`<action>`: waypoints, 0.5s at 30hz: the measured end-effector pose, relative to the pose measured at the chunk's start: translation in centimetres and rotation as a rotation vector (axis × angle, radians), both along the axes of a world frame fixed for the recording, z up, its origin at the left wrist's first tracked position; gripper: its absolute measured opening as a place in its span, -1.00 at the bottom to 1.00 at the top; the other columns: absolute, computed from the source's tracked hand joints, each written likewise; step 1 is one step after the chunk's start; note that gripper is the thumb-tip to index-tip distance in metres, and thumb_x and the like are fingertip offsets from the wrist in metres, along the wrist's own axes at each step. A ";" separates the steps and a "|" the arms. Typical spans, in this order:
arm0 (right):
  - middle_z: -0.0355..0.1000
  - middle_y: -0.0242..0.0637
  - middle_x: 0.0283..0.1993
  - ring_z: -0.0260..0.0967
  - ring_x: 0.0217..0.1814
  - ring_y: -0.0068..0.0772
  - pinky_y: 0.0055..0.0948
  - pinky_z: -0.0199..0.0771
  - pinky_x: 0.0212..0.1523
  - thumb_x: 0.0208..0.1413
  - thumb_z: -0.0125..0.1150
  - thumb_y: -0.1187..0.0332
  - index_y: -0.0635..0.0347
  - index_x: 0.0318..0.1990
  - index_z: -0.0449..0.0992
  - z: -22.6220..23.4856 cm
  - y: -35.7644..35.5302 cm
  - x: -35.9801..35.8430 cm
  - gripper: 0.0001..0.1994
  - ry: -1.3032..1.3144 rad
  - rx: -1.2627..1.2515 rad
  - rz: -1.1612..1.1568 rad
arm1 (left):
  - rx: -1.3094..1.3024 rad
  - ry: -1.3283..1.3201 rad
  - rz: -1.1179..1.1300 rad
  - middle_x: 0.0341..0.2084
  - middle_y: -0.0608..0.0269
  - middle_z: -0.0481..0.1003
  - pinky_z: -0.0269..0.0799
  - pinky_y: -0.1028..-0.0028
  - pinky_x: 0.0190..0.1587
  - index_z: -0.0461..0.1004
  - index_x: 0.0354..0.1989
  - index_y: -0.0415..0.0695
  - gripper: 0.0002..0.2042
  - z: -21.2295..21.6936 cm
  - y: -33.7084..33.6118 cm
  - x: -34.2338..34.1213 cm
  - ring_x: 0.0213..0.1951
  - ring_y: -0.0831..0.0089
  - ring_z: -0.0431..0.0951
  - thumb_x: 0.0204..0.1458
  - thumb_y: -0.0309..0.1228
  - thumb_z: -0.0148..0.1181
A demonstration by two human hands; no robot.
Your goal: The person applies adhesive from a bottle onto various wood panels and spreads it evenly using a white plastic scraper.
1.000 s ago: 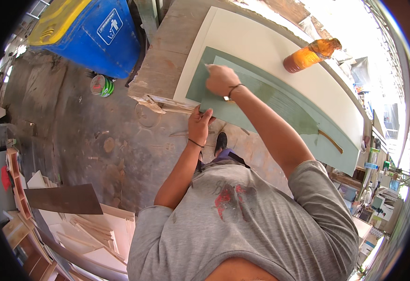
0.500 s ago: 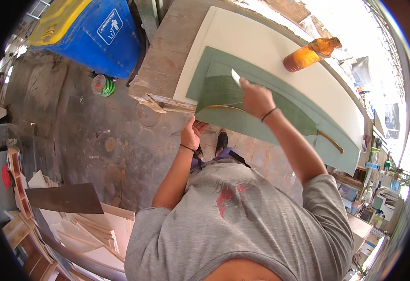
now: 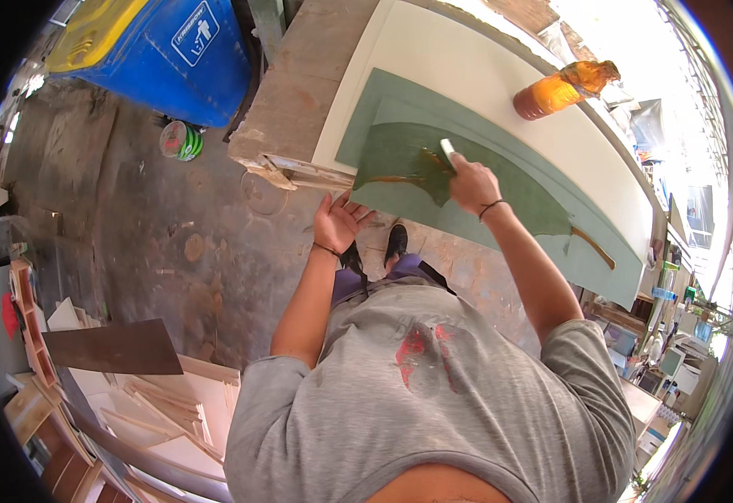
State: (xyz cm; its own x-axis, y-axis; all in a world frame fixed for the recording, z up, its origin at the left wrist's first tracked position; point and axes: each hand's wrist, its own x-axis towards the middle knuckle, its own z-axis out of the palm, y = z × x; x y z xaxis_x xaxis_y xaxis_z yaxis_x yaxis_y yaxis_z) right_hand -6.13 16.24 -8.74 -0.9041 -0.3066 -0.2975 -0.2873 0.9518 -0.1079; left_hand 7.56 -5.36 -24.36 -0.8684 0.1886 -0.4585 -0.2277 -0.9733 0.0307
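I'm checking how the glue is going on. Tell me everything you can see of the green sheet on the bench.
The green sheet is a thin, flat, matt panel lying on a larger white board on the workbench. Part of it is darker and wet-looking, with an amber streak of glue near its lower edge and another strip at its far right end. The right hand presses a small white spreader onto it; the left hand is open just off its edge.

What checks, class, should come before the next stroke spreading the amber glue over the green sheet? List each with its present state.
1. Spreader held in right hand: ok.
2. Spreader touching the wet glue patch: ok.
3. Green sheet lying flat on the white board: ok.
4. Left hand steadying the sheet: not ok, it is off the sheet.
5. Amber bottle capped: cannot tell.
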 end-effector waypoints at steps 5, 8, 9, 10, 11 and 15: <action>0.48 -0.01 -0.39 0.47 -0.31 0.02 -0.11 0.43 -0.33 -0.04 -0.01 0.31 0.17 -0.21 0.40 -0.2 -7.2 3.5 -0.76 -0.041 -0.093 0.295 | 0.130 0.095 -0.021 -0.07 0.09 0.43 0.05 0.02 0.18 0.30 0.03 -0.16 -0.47 -1.5 -0.1 -0.3 0.02 0.17 0.37 0.17 0.03 -0.36; 0.48 -0.04 -0.42 0.48 -0.35 -0.03 -0.15 0.44 -0.39 -0.05 0.03 0.32 0.18 -0.25 0.40 0.8 -10.5 6.0 -0.79 -0.155 -0.096 0.405 | 0.328 0.336 -0.041 -0.06 0.13 0.43 0.05 0.03 0.19 0.28 0.06 -0.14 -0.48 -4.5 -0.1 -0.1 0.04 0.18 0.37 0.17 0.02 -0.35; 0.48 -0.06 -0.43 0.48 -0.36 -0.03 -0.15 0.44 -0.40 -0.06 0.05 0.32 0.18 -0.27 0.40 0.7 -11.0 6.9 -0.80 -0.183 -0.111 0.424 | -0.013 0.363 -0.040 -0.05 0.13 0.43 0.06 0.03 0.19 0.28 0.06 -0.14 -0.49 -5.2 0.0 0.1 0.05 0.18 0.36 0.17 0.01 -0.33; 0.48 -0.07 -0.45 0.47 -0.40 -0.03 -0.14 0.43 -0.41 -0.08 0.05 0.37 0.15 -0.22 0.42 0.5 -11.4 7.7 -0.77 -0.195 -0.084 0.474 | -0.352 0.385 -0.043 -0.04 0.14 0.43 0.06 0.03 0.19 0.28 0.06 -0.13 -0.50 -5.6 0.1 0.3 0.05 0.17 0.36 0.17 0.00 -0.32; 0.47 -0.06 -0.45 0.47 -0.40 -0.02 -0.15 0.43 -0.42 -0.10 0.07 0.37 0.13 -0.14 0.39 0.7 -11.3 8.6 -0.71 -0.197 -0.141 0.522 | -0.311 0.337 -0.053 -0.02 0.11 0.41 0.09 0.06 0.17 0.28 0.06 -0.15 -0.51 -5.3 -0.2 -0.1 0.05 0.16 0.36 0.16 -0.03 -0.27; 0.47 -0.05 -0.40 0.45 -0.40 -0.02 -0.19 0.43 -0.41 -0.14 0.08 0.42 0.06 0.07 0.30 5.5 -9.9 9.7 -0.51 -0.319 -0.193 0.468 | 0.060 0.147 -0.075 -0.06 0.02 0.43 0.24 0.19 0.06 0.34 -0.02 -0.21 -0.55 -5.9 -3.2 0.1 -0.04 0.14 0.39 0.11 -0.08 -0.12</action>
